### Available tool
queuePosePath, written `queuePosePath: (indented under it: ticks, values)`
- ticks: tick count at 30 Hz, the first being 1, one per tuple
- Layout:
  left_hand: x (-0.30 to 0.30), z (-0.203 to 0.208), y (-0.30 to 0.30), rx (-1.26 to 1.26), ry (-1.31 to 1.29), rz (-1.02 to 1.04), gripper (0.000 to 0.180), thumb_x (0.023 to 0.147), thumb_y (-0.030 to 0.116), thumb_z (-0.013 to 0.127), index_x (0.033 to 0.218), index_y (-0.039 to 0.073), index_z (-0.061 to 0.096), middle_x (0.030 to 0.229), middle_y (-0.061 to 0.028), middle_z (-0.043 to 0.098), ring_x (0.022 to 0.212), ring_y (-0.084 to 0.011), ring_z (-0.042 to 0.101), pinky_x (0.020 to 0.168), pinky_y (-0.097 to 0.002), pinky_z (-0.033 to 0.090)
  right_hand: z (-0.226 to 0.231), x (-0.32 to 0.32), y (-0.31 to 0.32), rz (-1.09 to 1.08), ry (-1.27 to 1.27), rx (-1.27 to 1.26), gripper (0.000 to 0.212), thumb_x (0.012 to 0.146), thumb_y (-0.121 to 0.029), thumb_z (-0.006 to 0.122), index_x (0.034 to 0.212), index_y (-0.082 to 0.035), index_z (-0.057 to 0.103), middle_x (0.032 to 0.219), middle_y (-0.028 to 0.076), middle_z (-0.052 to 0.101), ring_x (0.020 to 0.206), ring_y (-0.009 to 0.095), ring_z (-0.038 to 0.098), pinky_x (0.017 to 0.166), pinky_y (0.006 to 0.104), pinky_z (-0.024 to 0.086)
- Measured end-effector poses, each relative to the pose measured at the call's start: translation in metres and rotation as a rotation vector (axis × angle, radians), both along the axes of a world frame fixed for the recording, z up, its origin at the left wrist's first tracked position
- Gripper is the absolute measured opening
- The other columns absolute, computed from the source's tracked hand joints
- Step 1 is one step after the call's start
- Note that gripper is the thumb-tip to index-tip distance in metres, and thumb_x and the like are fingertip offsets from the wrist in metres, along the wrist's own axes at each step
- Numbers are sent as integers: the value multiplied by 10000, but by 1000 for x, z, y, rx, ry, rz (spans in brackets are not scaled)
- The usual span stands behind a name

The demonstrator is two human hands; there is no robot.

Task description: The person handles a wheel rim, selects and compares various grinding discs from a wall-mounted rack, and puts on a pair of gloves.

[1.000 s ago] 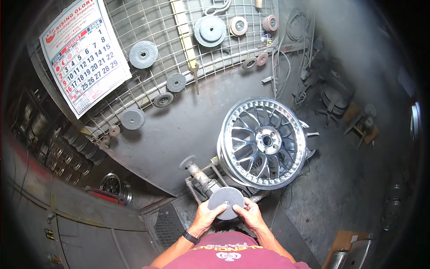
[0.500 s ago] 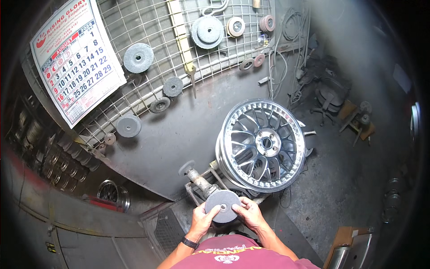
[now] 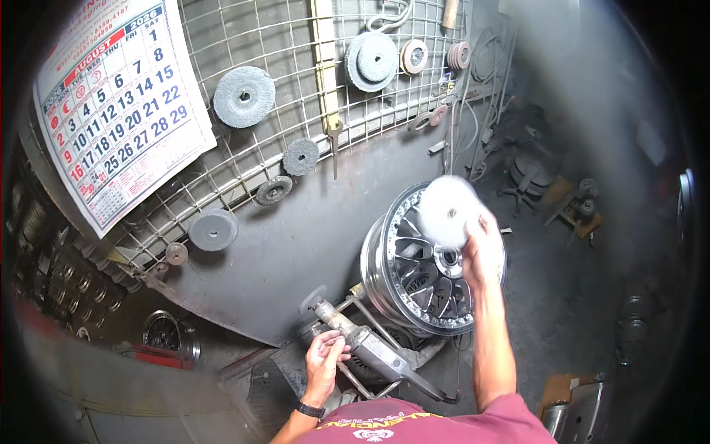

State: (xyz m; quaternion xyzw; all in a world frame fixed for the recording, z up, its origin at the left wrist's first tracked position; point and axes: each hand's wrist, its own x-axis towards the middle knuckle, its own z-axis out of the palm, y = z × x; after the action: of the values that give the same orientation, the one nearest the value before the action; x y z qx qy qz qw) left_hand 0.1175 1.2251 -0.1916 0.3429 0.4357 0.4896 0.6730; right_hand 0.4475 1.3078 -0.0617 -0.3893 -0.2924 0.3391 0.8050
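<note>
My right hand is raised in front of the wheel rim and grips a round abrasive disc by its right edge. The disc looks pale and bright, with a small dark spot at its middle. Behind it stands a polished multi-spoke alloy wheel, partly hidden by the disc and my right arm. My left hand is beside the neck of a long grey power grinder. Its fingertips are drawn together; what they hold, if anything, is too small to make out. A thin disc shows near the grinder's far end.
A wire grid on the wall carries several grinding discs, a wrench and a wall calendar. A metal frame lies beneath the grinder. More wheels stand at the lower left; a stool is at the back right.
My left hand has let go of the disc and moved slightly left and down beside the grinder. My right hand has carried the disc up and to the right, uncovering the grinder body.
</note>
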Motion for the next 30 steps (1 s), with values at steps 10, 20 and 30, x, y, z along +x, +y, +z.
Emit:
queuePosePath:
  ticks: [10, 20, 30]
  values:
    - [-45, -25, 42, -73, 16, 100, 218, 952, 96, 643, 1143, 9, 582, 1028, -93, 638, 840, -159, 661, 695, -279, 570, 57, 129, 215, 105, 204, 324, 315, 1015, -78, 489, 1321, -3, 492, 1282, 171, 581, 1150, 329, 603, 954, 522, 503]
    - [-80, -30, 75, -106, 105, 223, 244, 929, 110, 649, 1146, 20, 585, 1027, -98, 625, 821, -171, 652, 663, -293, 562, 145, 108, 343, 131, 524, 463, 346, 976, -37, 538, 1315, 27, 523, 1350, 180, 574, 1259, 341, 530, 1128, 501, 398]
    - [-77, -40, 94, -128, 74, 221, 231, 942, 107, 657, 1149, 29, 593, 1033, -82, 631, 823, -152, 647, 675, -273, 556, 150, 100, 374, 64, 423, 152, 214, 969, -47, 588, 1159, 49, 564, 1083, 186, 623, 892, 388, 671, 739, 505, 627]
